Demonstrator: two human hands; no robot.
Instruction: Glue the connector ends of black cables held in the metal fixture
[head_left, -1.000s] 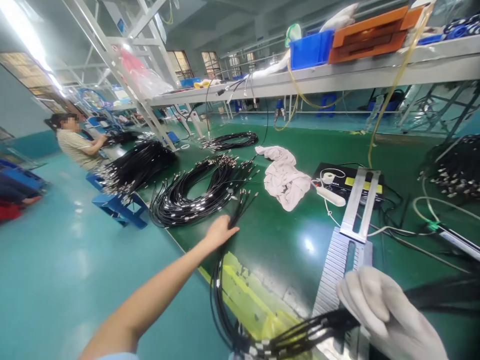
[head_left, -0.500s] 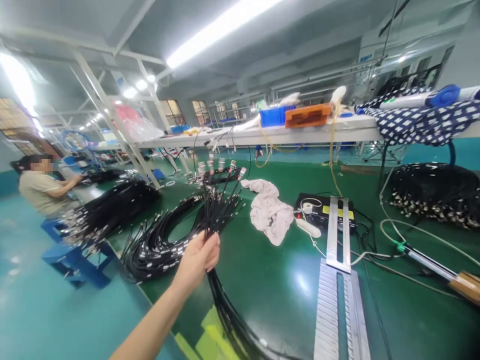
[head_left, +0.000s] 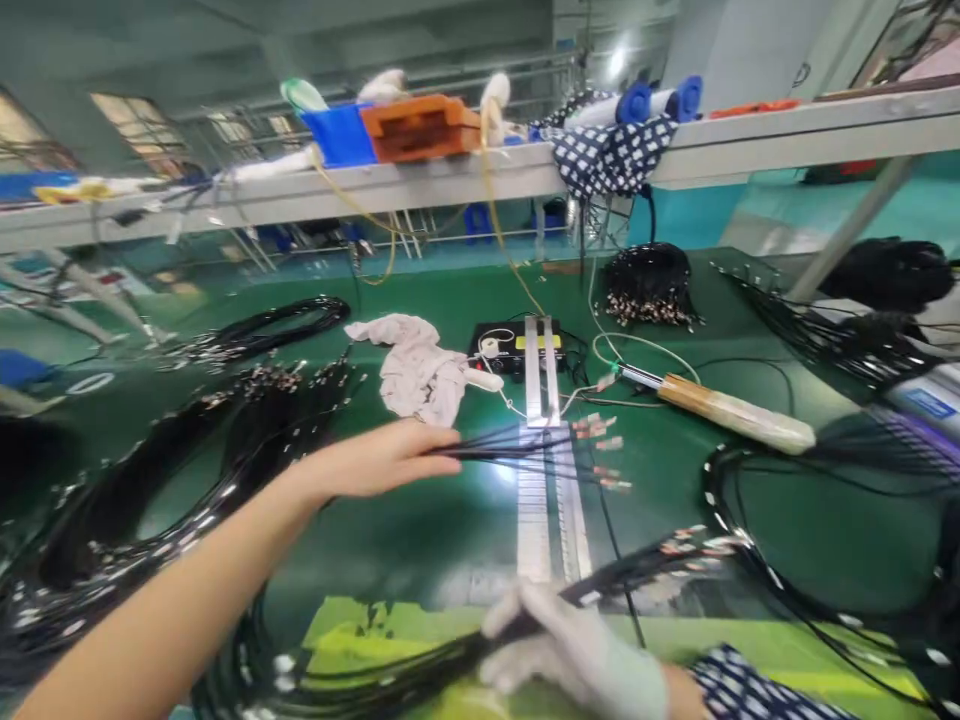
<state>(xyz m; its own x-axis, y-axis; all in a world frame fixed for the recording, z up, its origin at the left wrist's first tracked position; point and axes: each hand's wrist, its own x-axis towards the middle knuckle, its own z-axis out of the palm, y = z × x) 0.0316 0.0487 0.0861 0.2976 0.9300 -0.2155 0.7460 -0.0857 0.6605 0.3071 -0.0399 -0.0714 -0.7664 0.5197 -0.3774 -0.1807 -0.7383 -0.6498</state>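
My bare left hand [head_left: 386, 458] is closed round a few black cables [head_left: 487, 447], whose pinkish, metallic ends point right over a slotted metal plate [head_left: 534, 510]. Lower down, my right hand [head_left: 559, 645], in a white glove, grips a thicker bundle of black cables [head_left: 637, 570]. That bundle's tips spread toward the right, while its other end curves away left across yellow-green sheeting [head_left: 390, 630]. A crumpled pale cloth [head_left: 424, 370] lies just beyond my left hand.
Coiled black cables [head_left: 172, 470] cover the left of the green table; more cables [head_left: 757, 470] lie at right. A tool with a brown-and-white handle [head_left: 739, 410] rests near a black box [head_left: 491, 345]. A shelf [head_left: 450, 180] spans the back, carrying blue and orange bins [head_left: 424, 125].
My view has swung right. My left hand and its cables have turned from upright to pointing right. My gloved right hand, with its cable bundle, has come into view.
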